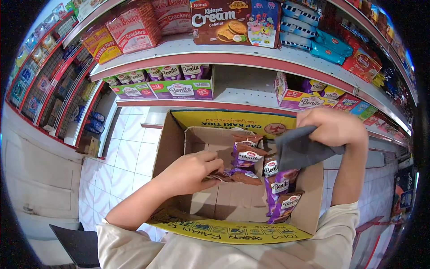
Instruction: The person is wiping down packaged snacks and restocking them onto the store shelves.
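Observation:
A large open cardboard carton (307, 198) with yellow flaps stands before me, a smaller brown box (195, 138) inside it. My left hand (198, 171) reaches over the carton, its fingers on the end of a brown and purple Bonita snack packet (247, 176). More Bonita packets (248, 156) lie beyond it in the middle. Other packets (280, 186) are stacked along the carton's right side. Above them my right hand (336, 127) grips a dark grey cloth (295, 149), which hangs over the carton's right part and hides some of the packets.
Behind the carton runs a shelf (242, 97) with green and purple Bonita display boxes (181, 90) at left and a yellow and purple one (302, 101) at right. Biscuit packs (235, 23) fill the shelf above. A wire rack (53, 84) of goods stands at far left.

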### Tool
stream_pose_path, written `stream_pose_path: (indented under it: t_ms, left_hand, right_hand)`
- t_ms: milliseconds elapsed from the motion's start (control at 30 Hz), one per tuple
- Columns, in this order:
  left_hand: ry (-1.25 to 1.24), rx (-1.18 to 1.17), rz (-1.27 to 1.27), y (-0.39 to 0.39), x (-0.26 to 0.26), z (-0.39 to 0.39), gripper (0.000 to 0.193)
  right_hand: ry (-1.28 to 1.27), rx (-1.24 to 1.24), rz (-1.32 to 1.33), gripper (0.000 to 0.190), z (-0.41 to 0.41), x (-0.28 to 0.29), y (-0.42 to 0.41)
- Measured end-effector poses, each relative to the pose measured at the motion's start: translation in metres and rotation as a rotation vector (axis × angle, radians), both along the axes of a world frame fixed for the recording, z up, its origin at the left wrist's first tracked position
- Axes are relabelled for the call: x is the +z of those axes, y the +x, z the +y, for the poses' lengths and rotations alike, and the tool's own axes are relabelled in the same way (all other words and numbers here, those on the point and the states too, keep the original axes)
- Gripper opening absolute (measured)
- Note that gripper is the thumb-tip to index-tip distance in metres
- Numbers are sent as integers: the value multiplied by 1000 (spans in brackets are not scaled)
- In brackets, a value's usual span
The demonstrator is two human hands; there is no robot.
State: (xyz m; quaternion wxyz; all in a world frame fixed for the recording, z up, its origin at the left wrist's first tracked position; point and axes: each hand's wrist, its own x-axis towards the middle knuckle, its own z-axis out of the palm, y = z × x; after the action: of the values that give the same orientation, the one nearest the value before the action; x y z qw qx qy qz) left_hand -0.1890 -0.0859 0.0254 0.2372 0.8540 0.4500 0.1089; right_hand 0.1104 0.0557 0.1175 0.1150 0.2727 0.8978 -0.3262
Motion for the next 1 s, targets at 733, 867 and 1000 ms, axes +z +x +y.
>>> stream_pose_path:
  t_ms: [733, 867, 1000]
  left_hand:
    - [-602, 384, -1540, -17, 0, 12, 55]
    - [-990, 210, -1805, -29, 0, 17, 60]
    - [-1204, 149, -2040, -34, 1, 17, 60]
  right_hand:
    - [390, -284, 1245, 45, -28, 1, -119]
    - [762, 11, 941, 72, -32, -18, -133]
    - [611, 167, 710, 68, -53, -46, -144]
